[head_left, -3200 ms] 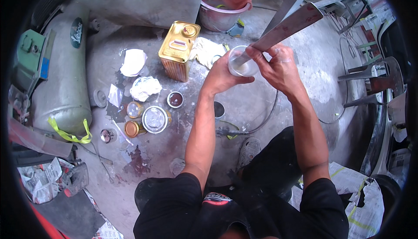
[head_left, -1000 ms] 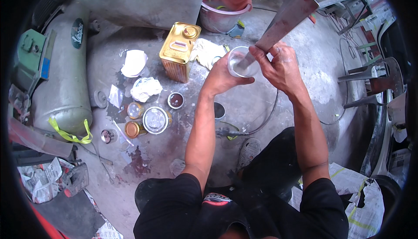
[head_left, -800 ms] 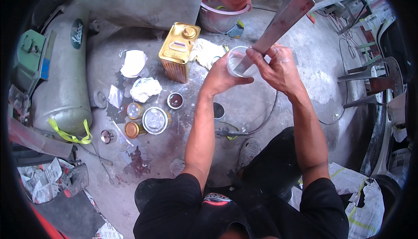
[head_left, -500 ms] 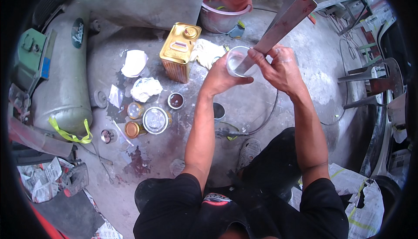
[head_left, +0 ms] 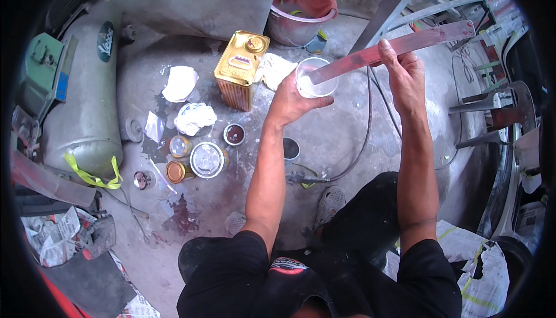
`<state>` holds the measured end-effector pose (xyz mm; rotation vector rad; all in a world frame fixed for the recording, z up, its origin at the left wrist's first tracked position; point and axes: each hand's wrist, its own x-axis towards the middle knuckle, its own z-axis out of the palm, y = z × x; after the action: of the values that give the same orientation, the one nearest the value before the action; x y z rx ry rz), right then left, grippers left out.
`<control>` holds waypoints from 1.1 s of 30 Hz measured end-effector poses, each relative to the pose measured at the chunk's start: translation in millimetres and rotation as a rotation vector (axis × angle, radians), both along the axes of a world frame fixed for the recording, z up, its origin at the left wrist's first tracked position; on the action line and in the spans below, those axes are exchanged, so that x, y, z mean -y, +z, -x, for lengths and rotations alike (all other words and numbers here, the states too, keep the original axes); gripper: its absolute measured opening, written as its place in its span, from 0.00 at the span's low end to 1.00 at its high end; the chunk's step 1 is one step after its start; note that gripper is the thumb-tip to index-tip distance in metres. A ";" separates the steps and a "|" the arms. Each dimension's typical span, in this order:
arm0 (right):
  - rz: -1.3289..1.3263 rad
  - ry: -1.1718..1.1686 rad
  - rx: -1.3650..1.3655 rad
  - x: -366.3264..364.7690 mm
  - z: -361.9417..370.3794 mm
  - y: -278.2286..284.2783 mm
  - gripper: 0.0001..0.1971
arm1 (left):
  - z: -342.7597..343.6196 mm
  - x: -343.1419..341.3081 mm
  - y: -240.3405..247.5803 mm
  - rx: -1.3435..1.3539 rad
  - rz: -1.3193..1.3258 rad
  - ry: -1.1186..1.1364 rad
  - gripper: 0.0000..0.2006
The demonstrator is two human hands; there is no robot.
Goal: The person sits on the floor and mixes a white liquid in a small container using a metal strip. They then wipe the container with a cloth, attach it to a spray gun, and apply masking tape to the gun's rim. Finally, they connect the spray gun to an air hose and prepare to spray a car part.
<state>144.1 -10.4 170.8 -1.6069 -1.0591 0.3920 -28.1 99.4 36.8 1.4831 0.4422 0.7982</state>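
My left hand (head_left: 286, 102) is wrapped round a clear plastic cup (head_left: 320, 90) with whitish stuff inside. In my right hand (head_left: 408, 83) is a long flat stirring stick (head_left: 414, 41), smeared with reddish paint and pinched between thumb and fingers. The stick's lower end reaches into the cup, while the rest slants up to the right. Just behind the left hand, a white rag (head_left: 274, 70) lies beside a gold rectangular tin (head_left: 240, 63). Below the cup, on the floor, stands a small container with dark contents (head_left: 291, 147).
Left on the floor are a white-lidded can (head_left: 207, 160), a gold-lidded can (head_left: 176, 172), a cup of dark red paint (head_left: 234, 134) and crumpled paper (head_left: 194, 119). A grey tank (head_left: 84, 103) stands farther left. A bucket (head_left: 301, 25) is at the back; a hose (head_left: 365, 144) curves nearby.
The stick has swung from steep to a flatter slant toward the right, its end still in the cup. My right hand has moved right, away from the cup; the left shifted slightly left.
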 end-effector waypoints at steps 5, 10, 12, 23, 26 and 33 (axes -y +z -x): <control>0.001 -0.002 0.041 -0.4 4.9 2.2 0.16 | 1.6 -0.3 -0.6 -0.017 0.013 0.020 0.37; 0.026 -0.034 0.050 -0.8 1.2 -2.8 0.17 | 1.5 2.5 2.7 0.007 0.041 0.001 0.37; 0.016 -0.028 0.048 -0.3 3.7 -1.5 0.17 | 0.1 2.7 2.7 0.021 0.047 -0.005 0.37; -0.284 -0.041 -0.005 -12.2 -2.6 -3.7 0.17 | 11.0 -9.8 -23.5 -0.056 -0.015 0.227 0.35; -0.354 -0.160 0.162 -23.8 -17.5 11.9 0.15 | 15.9 -14.0 -31.6 -0.027 -0.008 0.348 0.35; 0.331 0.086 1.173 -136.4 35.0 -36.0 0.17 | 51.8 -25.5 -32.6 0.062 0.035 0.676 0.38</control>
<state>109.1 126.0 134.8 -2.1252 -1.9999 -0.4352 -79.9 124.8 4.2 1.2723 0.9291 1.3501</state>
